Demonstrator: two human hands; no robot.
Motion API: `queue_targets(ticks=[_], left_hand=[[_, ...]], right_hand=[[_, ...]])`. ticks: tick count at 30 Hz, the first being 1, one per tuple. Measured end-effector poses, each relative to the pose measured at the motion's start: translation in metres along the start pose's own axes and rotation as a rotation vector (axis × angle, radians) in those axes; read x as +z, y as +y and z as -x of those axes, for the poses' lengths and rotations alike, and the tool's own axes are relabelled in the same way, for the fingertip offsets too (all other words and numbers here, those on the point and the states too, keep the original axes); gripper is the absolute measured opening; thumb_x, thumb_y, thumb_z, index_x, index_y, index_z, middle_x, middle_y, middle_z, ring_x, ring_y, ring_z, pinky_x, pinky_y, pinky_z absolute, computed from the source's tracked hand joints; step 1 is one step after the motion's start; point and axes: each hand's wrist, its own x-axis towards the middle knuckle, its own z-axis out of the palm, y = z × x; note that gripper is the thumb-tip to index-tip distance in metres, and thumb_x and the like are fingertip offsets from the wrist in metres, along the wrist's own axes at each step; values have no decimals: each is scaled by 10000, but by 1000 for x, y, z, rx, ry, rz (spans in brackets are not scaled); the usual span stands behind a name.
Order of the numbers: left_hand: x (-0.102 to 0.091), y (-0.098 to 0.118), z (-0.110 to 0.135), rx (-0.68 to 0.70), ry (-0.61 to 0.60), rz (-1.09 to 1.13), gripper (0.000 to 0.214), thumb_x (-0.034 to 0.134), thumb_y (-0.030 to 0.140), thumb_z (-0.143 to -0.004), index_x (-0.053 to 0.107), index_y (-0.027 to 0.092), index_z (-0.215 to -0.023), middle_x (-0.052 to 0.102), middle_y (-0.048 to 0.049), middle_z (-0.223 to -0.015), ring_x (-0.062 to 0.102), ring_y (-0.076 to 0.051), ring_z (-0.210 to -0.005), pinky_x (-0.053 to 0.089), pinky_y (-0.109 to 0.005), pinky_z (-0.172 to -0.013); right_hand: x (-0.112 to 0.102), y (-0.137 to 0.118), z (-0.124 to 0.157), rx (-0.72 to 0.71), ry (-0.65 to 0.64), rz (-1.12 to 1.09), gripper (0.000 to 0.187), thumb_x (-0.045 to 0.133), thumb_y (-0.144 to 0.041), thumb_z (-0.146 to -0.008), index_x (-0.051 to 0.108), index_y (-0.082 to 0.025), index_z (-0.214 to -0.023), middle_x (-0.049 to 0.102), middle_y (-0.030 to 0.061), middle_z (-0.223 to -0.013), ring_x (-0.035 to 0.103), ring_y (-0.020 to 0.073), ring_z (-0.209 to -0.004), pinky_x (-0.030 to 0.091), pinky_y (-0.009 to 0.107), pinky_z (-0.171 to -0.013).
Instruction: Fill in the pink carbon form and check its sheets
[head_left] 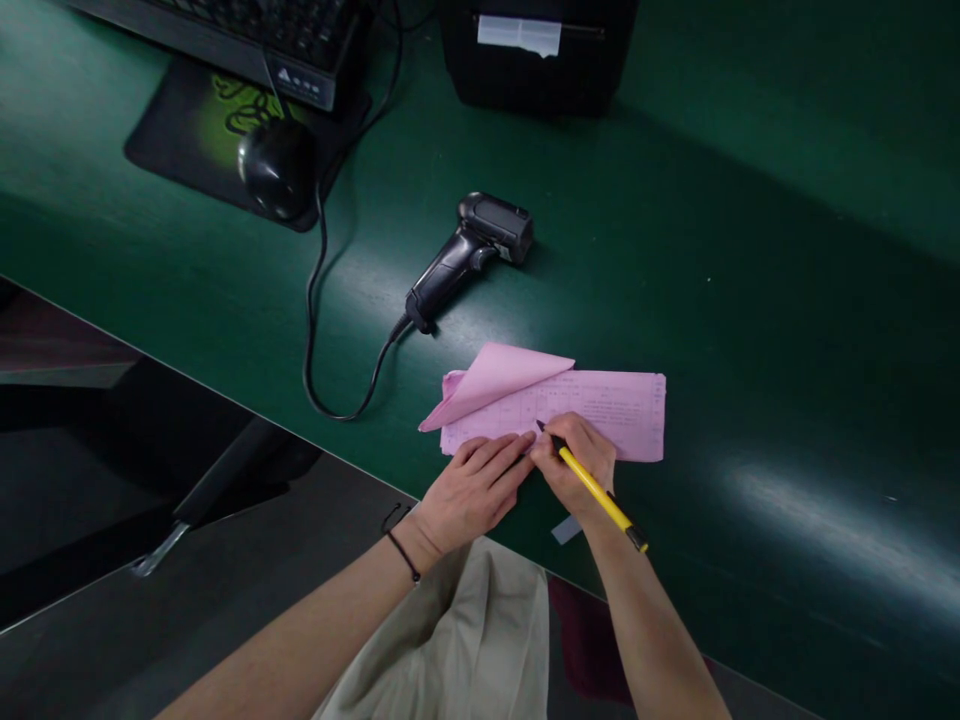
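Resting on pink sheets (637,412), the right hand (577,462) grips a pen (600,493).

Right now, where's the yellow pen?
In the head view, the yellow pen is right of centre, below the middle, held in the right hand with its tip at the pink paper.

Pink form pad (540,398): printed leaves with ruled cells and small text, lying flat on the green desktop (720,300), long side running left to right.
Turned leaf (499,385): pink, folded diagonally across the pad's upper left.
Yellow pen (596,490): black tip and end, slanted, tip at the printed face.
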Motion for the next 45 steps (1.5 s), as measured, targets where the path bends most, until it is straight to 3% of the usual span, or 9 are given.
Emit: queue_targets(ticks=[45], left_hand=[[3, 0, 0, -10, -8, 10, 388, 496, 204, -881, 503, 154, -1266, 512, -75, -1350, 468, -229, -1189, 375, -382, -927]], right_hand=[[-1, 2, 0, 19, 2, -34, 127, 504, -83, -758, 473, -203, -728, 526, -10, -676, 509, 118, -633, 448, 243, -586]])
